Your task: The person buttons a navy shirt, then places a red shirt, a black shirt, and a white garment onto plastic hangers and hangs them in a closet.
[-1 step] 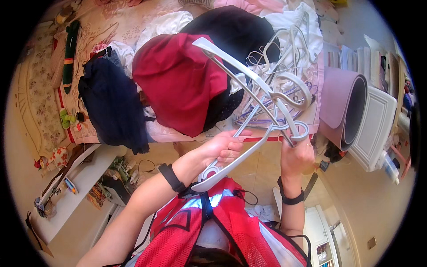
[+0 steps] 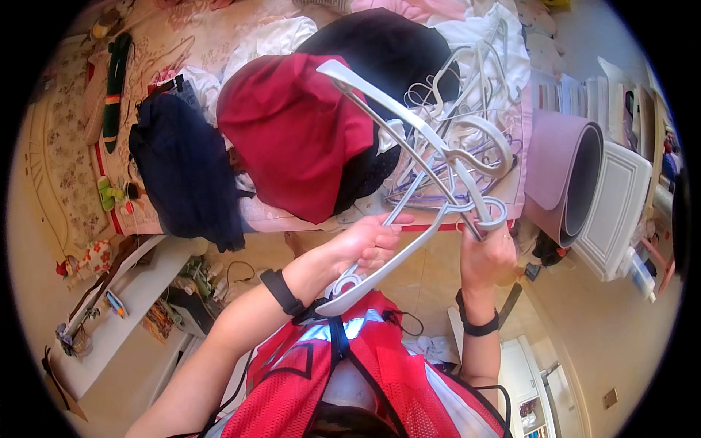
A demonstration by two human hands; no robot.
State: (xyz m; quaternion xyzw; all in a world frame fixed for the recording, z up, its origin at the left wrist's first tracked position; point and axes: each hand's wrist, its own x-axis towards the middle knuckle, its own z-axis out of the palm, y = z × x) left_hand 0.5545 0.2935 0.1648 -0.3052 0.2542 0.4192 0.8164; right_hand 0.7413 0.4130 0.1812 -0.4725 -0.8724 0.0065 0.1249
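Note:
White plastic clothes hangers (image 2: 387,93) are held out in front of my chest; they overlap, and I cannot tell how many there are. My left hand (image 2: 369,244) is closed round a bar near their lower left end. At the right, my right hand (image 2: 488,255) is closed in a fist round the other end, just below a round loop. Beyond the hangers, a tangled heap of hangers (image 2: 478,87) lies on the bed's right side. A dark red garment (image 2: 285,131) is bunched to the left of them, with a black garment (image 2: 383,51) behind it.
A navy garment (image 2: 182,164) hangs over the bed's near edge. White cloth (image 2: 274,40) lies farther back on the pink bedspread (image 2: 164,51). At the right stand a rolled purple mat (image 2: 555,164) and a white panel (image 2: 617,201). A white shelf (image 2: 109,336) with small items is at lower left.

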